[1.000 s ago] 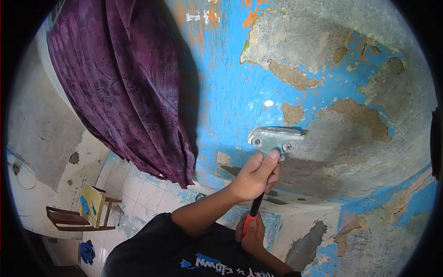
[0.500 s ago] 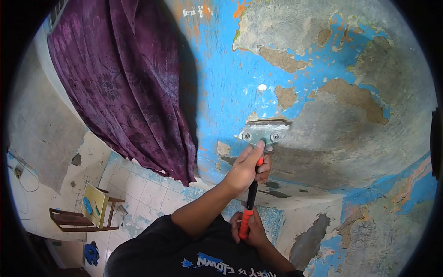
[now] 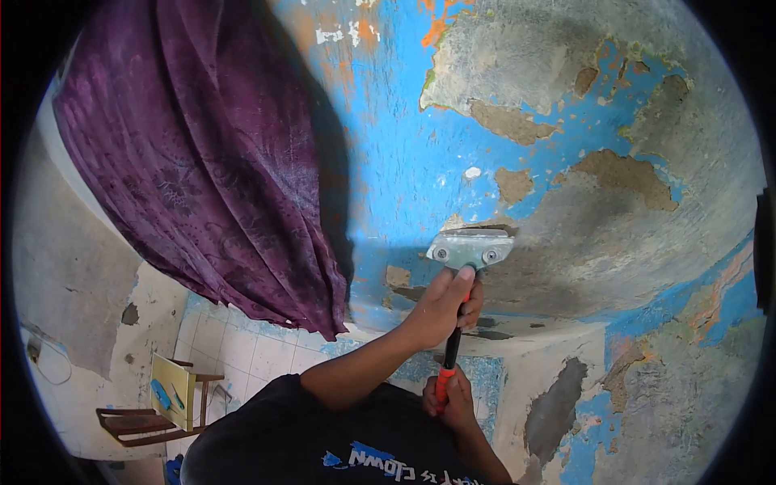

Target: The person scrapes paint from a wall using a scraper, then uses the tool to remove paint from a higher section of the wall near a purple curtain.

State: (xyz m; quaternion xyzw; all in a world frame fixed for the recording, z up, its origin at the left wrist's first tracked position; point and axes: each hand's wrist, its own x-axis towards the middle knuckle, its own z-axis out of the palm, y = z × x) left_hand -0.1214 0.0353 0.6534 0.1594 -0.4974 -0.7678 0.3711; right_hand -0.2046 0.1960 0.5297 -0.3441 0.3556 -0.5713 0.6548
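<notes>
A long-handled scraper [image 3: 469,247] with a wide metal head and two screws lies against the wall, its blade edge at the border of peeling blue paint [image 3: 412,178] and bare grey plaster. My left hand [image 3: 449,305] is closed around the handle just below the head, thumb stretched along it toward the blade. Lower down, my right hand [image 3: 454,398] wraps the red grip at the handle's end. The black shaft shows between both hands.
A purple patterned curtain [image 3: 202,178] hangs at the left, close to the blue wall. Below left, a wooden chair [image 3: 171,396] with a light seat holds a blue item and a thin tool. Tiled floor [image 3: 271,356] lies below.
The view has shifted, so the wall, curtain and scraper appear lower. Against the wall marks, the scraper head has moved only slightly upward. Both hands keep their hold on the handle.
</notes>
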